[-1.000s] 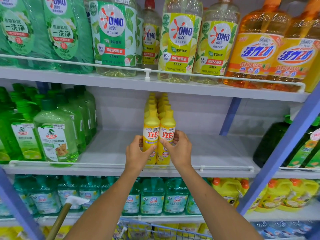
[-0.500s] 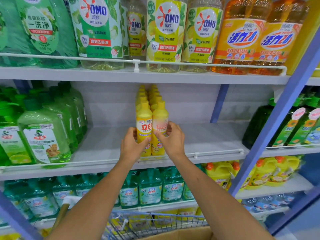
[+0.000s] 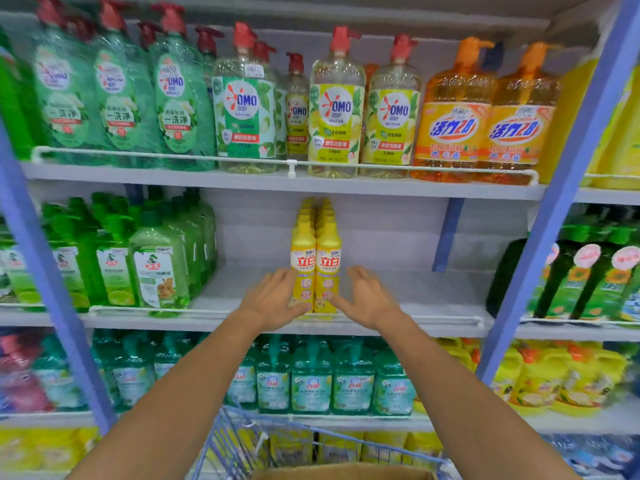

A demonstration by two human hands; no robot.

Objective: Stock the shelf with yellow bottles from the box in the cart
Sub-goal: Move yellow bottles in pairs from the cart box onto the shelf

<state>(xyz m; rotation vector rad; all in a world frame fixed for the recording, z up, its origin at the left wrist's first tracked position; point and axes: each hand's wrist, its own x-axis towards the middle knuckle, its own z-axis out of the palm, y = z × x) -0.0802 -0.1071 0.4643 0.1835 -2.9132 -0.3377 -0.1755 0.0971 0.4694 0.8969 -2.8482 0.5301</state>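
Yellow bottles (image 3: 316, 271): source is the box (image 3: 343, 472), nearest, only its cardboard rim showing in the wire cart (image 3: 239, 441); contents hidden. Above it, both hands sit at the front edge of the shelf (image 3: 408, 292), just over the rail (image 3: 398, 317). Left hand (image 3: 273, 301) is open, fingers straight, touching the left front bottle. Right hand (image 3: 365, 297) is open too, fingers spread, thumb at or v. near the right one, prob. squaring the pair w/ labels out. Behind, two tight files run to the back wall, leaving room either side for more.
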